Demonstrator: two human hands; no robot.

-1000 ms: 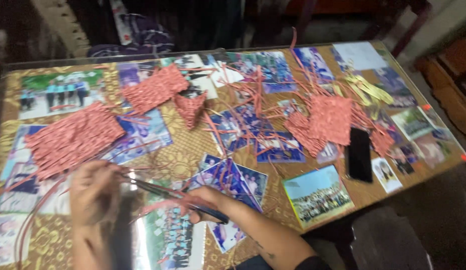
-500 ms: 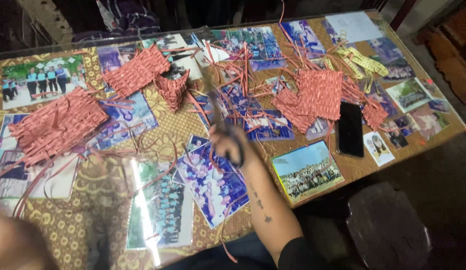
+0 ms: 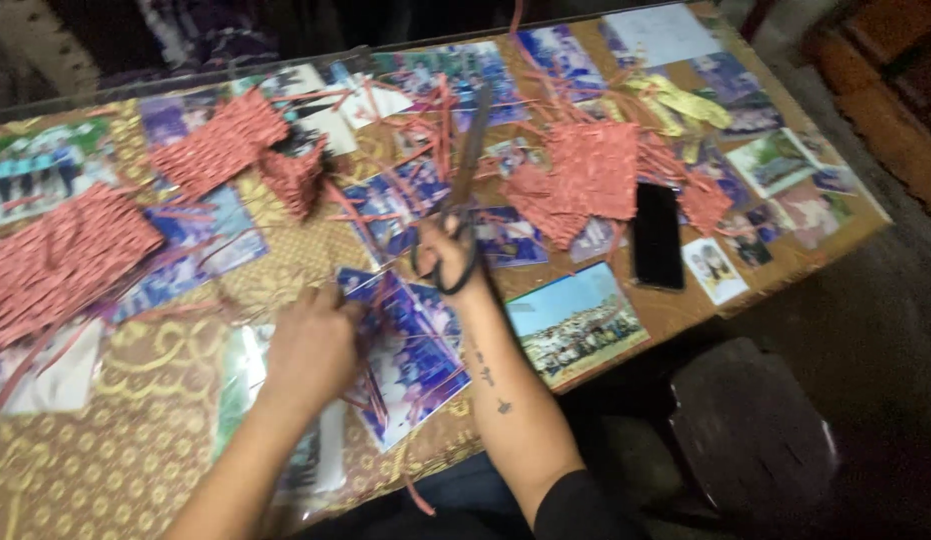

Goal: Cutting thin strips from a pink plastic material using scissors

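Observation:
My right hand (image 3: 453,262) grips the black handles of a pair of scissors (image 3: 469,165), whose blades point away from me over the table. My left hand (image 3: 310,345) rests palm down on the table among thin red paper strips (image 3: 377,395), fingers curled at a photo's edge; whether it pinches a strip is unclear. Woven red paper mats lie around: one at the left (image 3: 60,260), one at the back left (image 3: 217,145), one to the right of the scissors (image 3: 585,175).
The glass-topped table (image 3: 135,450) carries many photographs under its surface. A black phone (image 3: 656,235) lies right of the hands. Yellow strips (image 3: 680,100) sit at the back right. A dark stool (image 3: 750,430) stands off the table's near right edge.
My right hand has lifted the scissors and turned them so the blades point away. My left hand has come back into view and settled on the table beside the right one.

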